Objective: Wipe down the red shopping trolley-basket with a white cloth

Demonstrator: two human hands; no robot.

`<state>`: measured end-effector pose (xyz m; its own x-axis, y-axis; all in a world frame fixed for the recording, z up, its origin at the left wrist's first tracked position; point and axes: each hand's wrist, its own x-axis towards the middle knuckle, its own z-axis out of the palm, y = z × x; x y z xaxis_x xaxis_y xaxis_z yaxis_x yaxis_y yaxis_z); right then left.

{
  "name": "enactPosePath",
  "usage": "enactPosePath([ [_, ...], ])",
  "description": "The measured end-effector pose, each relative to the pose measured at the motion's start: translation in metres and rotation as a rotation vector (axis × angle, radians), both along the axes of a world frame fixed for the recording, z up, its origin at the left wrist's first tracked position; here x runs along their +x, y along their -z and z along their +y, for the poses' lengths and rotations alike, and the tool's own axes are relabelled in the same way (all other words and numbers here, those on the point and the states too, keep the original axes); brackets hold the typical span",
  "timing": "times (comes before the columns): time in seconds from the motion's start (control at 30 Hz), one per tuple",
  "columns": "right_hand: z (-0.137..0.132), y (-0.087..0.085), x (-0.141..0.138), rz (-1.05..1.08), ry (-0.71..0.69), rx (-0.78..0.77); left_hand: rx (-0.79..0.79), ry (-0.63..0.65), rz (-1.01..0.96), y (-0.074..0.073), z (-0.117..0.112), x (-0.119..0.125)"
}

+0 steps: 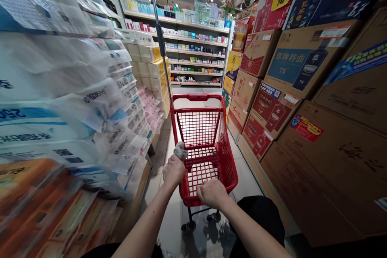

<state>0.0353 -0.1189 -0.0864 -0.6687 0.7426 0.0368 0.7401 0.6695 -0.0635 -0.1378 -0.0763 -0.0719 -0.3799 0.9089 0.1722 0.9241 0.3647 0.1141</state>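
The left hand [173, 171] and right hand [212, 193] are closed around the rear rim of a red wire shopping cart [198, 97], with a grey cloth [180, 152] bunched in the left. A narrow strip of tiled floor [246, 181] separates the cart from stacked cartons [302, 88]; plastic-wrapped tissue packs [90, 100] line the opposite side.

The left hand [174, 171] grips the near rim of a red cart [196, 97], with a crumpled gray cloth [180, 151] bunched in its fingers. The right hand [212, 193] grips the rim just beside it. Tissue packs [60, 76] are stacked left of the cart, cartons [302, 60] right, shelves [196, 44] ahead.
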Motion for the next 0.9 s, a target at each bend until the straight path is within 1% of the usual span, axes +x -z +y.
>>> enactPosePath([
  [0.07, 0.002, -0.002, 0.002, -0.005, 0.025, -0.008, -0.021, 0.029, 0.006, 0.005, -0.014, 0.004],
  [0.2, 0.003, -0.003, 0.006, 0.004, 0.037, 0.002, -0.094, 0.071, 0.008, 0.016, -0.049, 0.013],
  [0.27, 0.003, -0.002, 0.007, 0.011, 0.02, 0.011, -0.123, 0.073, -0.016, 0.018, -0.058, 0.015],
  [0.3, 0.002, -0.002, 0.008, 0.013, 0.01, 0.014, -0.127, 0.068, -0.029, 0.018, -0.057, 0.015],
  [0.37, 0.001, -0.001, 0.008, 0.01, 0.0, 0.014, -0.111, 0.056, -0.046, 0.015, -0.046, 0.012],
  [0.47, -0.001, 0.0, 0.005, 0.005, 0.001, 0.013, -0.039, 0.012, -0.016, 0.009, -0.017, 0.004],
  [0.53, -0.001, -0.002, 0.003, 0.003, 0.009, 0.01, -0.037, -0.015, -0.009, 0.007, 0.0, -0.002],
  [0.6, 0.001, -0.004, 0.002, -0.005, 0.03, -0.003, -0.058, -0.003, -0.014, 0.008, 0.007, -0.005],
  [0.63, 0.002, -0.006, 0.002, -0.01, 0.044, -0.013, -0.071, 0.017, -0.022, 0.009, 0.006, -0.005],
  [0.7, 0.006, -0.009, 0.003, -0.02, 0.071, -0.038, -0.085, 0.065, -0.045, 0.012, -0.004, -0.003],
  [0.83, 0.016, -0.012, 0.006, -0.037, 0.117, -0.131, -0.073, 0.121, -0.066, 0.021, -0.041, 0.01],
  [0.9, 0.019, -0.011, 0.007, -0.043, 0.143, -0.191, -0.09, 0.118, -0.061, 0.023, -0.059, 0.019],
])
